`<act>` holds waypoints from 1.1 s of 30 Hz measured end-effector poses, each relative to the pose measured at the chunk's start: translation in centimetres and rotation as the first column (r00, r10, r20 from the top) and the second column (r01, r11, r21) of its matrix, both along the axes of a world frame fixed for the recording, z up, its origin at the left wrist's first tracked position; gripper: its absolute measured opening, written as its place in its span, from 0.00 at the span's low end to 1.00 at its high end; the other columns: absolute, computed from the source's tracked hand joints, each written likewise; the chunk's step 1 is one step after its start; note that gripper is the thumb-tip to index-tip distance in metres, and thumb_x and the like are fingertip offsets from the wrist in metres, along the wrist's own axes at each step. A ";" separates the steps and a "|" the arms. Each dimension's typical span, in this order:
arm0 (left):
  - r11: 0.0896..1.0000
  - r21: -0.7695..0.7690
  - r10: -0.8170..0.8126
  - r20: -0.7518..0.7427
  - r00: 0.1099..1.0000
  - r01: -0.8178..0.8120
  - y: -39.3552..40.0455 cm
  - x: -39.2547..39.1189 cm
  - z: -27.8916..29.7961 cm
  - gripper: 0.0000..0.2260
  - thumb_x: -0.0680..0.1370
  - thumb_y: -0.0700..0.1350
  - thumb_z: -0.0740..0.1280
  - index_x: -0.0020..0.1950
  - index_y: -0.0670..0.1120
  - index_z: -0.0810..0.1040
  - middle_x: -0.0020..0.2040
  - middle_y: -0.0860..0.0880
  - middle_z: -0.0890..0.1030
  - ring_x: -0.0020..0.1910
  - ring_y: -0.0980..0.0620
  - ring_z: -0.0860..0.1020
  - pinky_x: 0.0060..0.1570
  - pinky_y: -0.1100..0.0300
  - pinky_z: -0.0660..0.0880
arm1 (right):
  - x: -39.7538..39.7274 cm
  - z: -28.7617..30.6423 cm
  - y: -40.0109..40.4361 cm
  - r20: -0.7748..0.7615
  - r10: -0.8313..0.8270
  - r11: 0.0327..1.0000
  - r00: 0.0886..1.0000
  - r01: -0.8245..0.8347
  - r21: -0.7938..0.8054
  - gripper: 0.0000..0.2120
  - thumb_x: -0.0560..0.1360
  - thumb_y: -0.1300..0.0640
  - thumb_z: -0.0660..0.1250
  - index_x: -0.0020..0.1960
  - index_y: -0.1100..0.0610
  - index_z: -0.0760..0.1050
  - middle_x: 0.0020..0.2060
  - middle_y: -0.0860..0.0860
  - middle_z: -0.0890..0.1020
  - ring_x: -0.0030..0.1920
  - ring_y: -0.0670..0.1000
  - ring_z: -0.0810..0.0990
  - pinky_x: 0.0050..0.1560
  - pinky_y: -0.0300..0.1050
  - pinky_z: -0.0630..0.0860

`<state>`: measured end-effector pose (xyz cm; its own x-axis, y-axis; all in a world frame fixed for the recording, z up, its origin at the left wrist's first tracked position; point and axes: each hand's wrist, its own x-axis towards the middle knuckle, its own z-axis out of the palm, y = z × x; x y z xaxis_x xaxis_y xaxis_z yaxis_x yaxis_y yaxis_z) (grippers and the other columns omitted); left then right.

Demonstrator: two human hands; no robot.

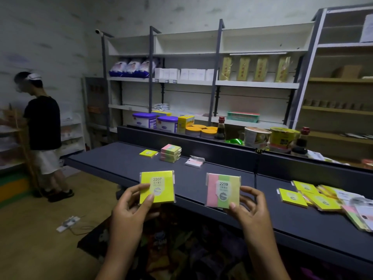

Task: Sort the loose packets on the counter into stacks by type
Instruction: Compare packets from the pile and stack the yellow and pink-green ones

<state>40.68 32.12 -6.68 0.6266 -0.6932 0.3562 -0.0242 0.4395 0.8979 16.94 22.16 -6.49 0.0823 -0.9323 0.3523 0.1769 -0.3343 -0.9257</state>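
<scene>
My left hand (131, 205) pinches a yellow packet (159, 182) marked 2207, held upright in front of the dark counter (201, 178). In my right hand (250, 205) is a pink, green and yellow striped packet (214, 188) marked 2209, pinched at its right edge. Farther back on the counter lie a single yellow packet (148, 153), a stack of striped packets (170, 153) and a white and pink packet (194, 161). A loose pile of yellow and striped packets (314, 197) spreads over the counter's right end.
A raised ledge behind the counter carries tubs, jars (193, 131), sauce bottles (221, 128) and noodle cups (256, 136). White shelving (201, 81) with goods lines the back wall. A person in a black shirt (43, 126) stands at the far left. A power strip (67, 223) lies on the floor.
</scene>
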 end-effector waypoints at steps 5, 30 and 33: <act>1.000 0.002 0.029 0.036 0.999 -0.029 -2.8 1.9 0.0 0.11 0.78 0.37 0.68 0.57 0.50 0.81 0.53 0.51 0.83 0.48 0.55 0.84 0.36 0.60 0.82 | 2.2 -0.1 -3.2 0.013 0.029 1.000 0.999 -0.029 -0.001 0.19 0.77 0.69 0.67 0.58 0.47 0.71 0.54 0.53 0.83 0.53 0.49 0.85 0.46 0.42 0.84; 0.996 0.032 0.075 0.127 0.989 -0.080 -22.2 18.4 -0.2 0.13 0.79 0.37 0.68 0.56 0.55 0.81 0.51 0.60 0.83 0.45 0.63 0.81 0.33 0.63 0.79 | 16.2 0.0 -19.7 -0.070 0.011 0.994 0.997 -0.018 -0.107 0.15 0.77 0.71 0.66 0.52 0.52 0.79 0.49 0.49 0.86 0.50 0.50 0.85 0.43 0.39 0.82; 0.998 0.049 0.030 0.152 0.988 -0.038 -25.1 21.9 -0.2 0.13 0.79 0.37 0.68 0.58 0.53 0.80 0.54 0.56 0.83 0.43 0.61 0.81 0.33 0.63 0.78 | 19.6 0.7 -21.1 -0.075 -0.005 0.995 0.997 -0.002 -0.103 0.14 0.78 0.72 0.65 0.53 0.54 0.80 0.49 0.50 0.86 0.49 0.49 0.85 0.43 0.39 0.81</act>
